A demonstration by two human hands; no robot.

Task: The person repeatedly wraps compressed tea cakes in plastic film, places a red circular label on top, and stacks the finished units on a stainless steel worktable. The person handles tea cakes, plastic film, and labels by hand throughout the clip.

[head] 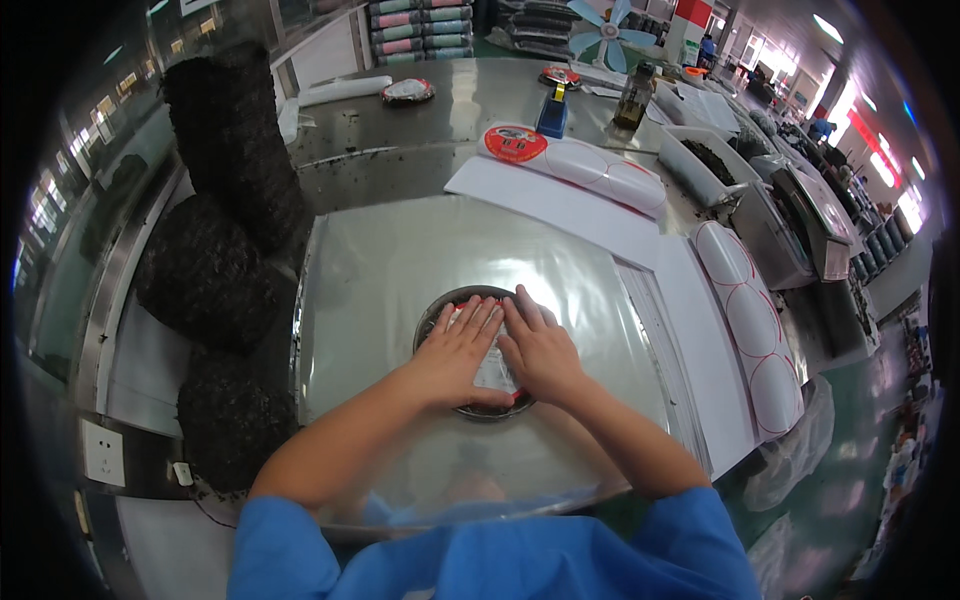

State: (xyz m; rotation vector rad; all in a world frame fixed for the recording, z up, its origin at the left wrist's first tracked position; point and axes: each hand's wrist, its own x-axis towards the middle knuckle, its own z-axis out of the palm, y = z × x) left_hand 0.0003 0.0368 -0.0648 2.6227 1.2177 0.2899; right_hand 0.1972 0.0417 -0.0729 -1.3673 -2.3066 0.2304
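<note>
My left hand (456, 361) lies flat, palm down, on a round white label with a red edge (493, 369). Beside it, my right hand (549, 355) also rests flat over the label's right side, its fingertips close to the left hand's. Neither hand grips anything. Beneath the label is a dark round disc (424, 330), its rim showing around the hands; its material is mostly hidden. The disc sits on a stack of clear plastic film sheets (360, 300), which covers the middle of the metal table.
Tall stacks of dark dried sheets, seemingly seaweed (225, 150), stand at the left. Rolls of round labels (592, 176) lie on white paper behind and to the right. Farther back are a blue tape dispenser (553, 116), a glass jar (634, 97) and a white bin (697, 161).
</note>
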